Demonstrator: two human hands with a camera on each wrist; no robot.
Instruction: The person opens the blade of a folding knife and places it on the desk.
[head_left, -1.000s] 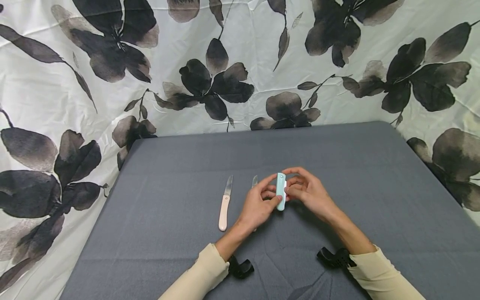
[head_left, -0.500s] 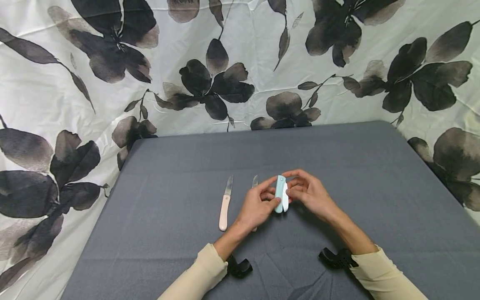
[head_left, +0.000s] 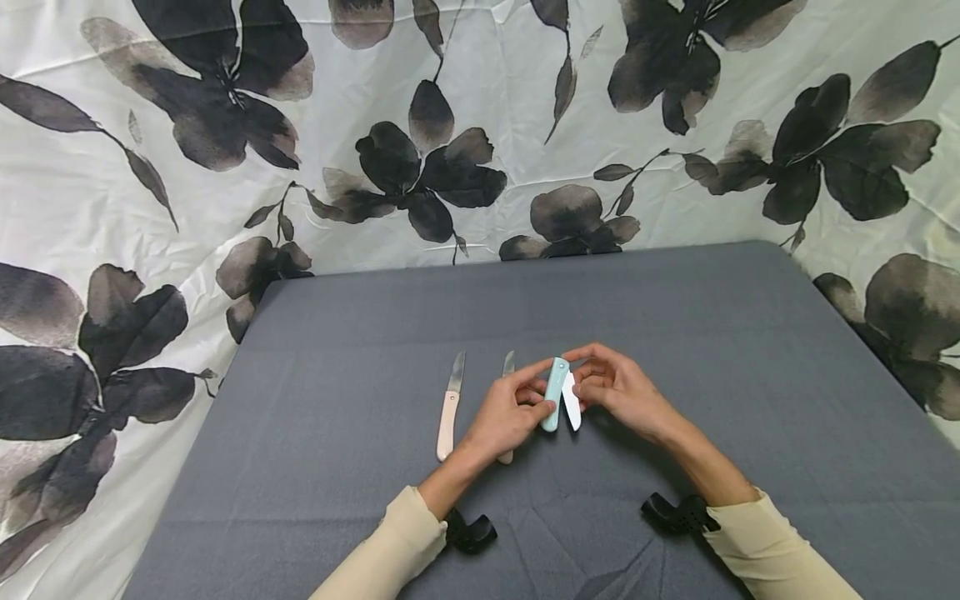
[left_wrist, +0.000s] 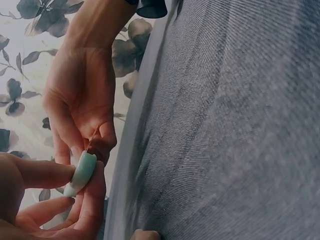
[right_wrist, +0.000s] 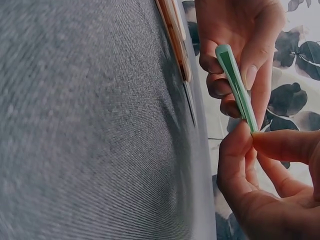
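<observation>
A mint-green folding knife [head_left: 556, 393] is held above the table between both hands, its white blade [head_left: 572, 402] swung partly out of the handle. The left hand [head_left: 508, 414] grips the handle between thumb and fingers. With thumb and index finger, the right hand [head_left: 622, 392] pinches the blade near its pivot end. In the left wrist view the mint handle [left_wrist: 83, 172] sits between the left fingers. The right wrist view looks into the handle's slot [right_wrist: 230, 67], with the right fingertips at its lower end.
Two pale pink knives lie unfolded on the grey-covered table [head_left: 360, 375]: one left knife [head_left: 447, 417], and another knife [head_left: 509, 364] partly hidden by the left hand and forearm. A floral cloth [head_left: 480, 125] hangs behind the table.
The white blade has swung out from the mint handle, widening the gap between them. The handle has tilted, its lower end moving left with the left hand. The pink knives stay put.
</observation>
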